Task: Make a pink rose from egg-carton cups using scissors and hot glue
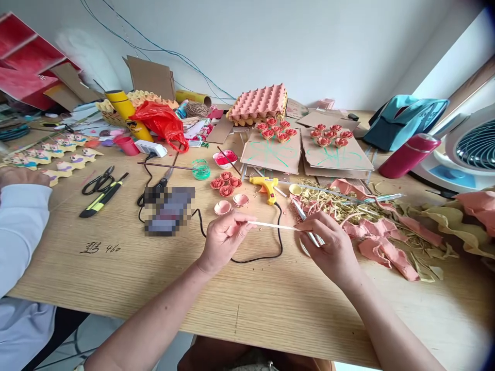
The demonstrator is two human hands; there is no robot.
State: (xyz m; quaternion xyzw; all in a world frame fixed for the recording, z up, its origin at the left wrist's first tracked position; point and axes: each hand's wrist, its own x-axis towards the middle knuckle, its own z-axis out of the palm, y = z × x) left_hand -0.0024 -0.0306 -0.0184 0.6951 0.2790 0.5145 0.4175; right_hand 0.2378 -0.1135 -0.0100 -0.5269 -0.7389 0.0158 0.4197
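Note:
A thin white stick (273,225) stretches level between my two hands, above the table. My left hand (224,237) pinches one end between thumb and fingertips. At the other end, the fingers of my right hand (328,242) are closed on it. White scissors (303,214) show behind my right hand, partly hidden by it. Beyond the stick lies a yellow hot glue gun (266,186) with a black cord. Red-edged paper-pulp flowers (226,191) and pale pink cups (223,207) sit to its left.
Flowers stand on cardboard pieces (270,154) at the back. Pulp scraps (381,226) cover the right side, near a red bottle (410,154) and a fan (472,149). On the left are a utility knife (103,196), black scissors (98,181), a blurred phone (168,211) and another person's sleeve (23,226).

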